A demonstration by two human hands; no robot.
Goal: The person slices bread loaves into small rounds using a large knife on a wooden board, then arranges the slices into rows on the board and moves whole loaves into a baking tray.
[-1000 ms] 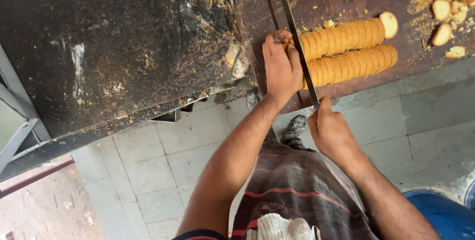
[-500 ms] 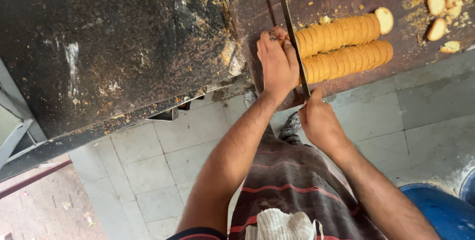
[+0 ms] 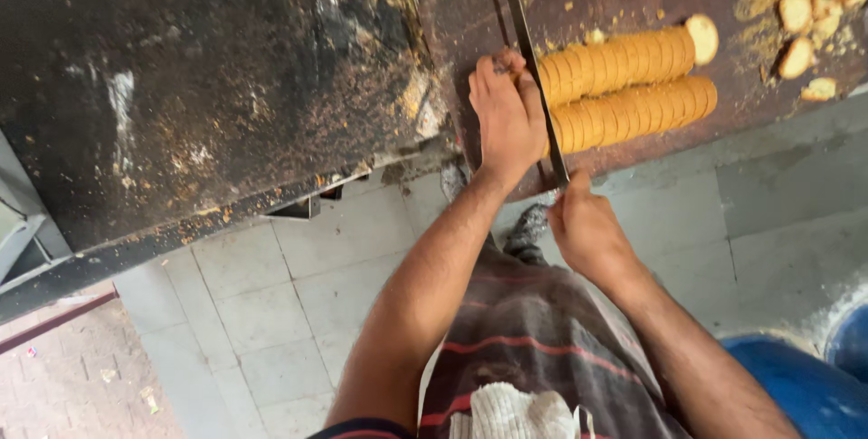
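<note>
Both hands barely shifted; long knife (image 3: pixel 532 68) holds its line at the rolls' cut end.
Left hand (image 3: pixel 506 118) lies open, pressing the sliced rolls (image 3: pixel 624 86) at three o'clock; right hand (image 3: pixel 588 231) is clenched round the handle at six.

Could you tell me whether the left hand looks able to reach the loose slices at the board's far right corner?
Probably not directly: the left hand presses the two sliced loaves, and the knife blade lies between it and the loose slices.

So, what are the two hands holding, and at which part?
The right hand grips the long knife at its near handle end. The left hand lies flat on the cut ends of the sliced loaves, gripping nothing.
</note>
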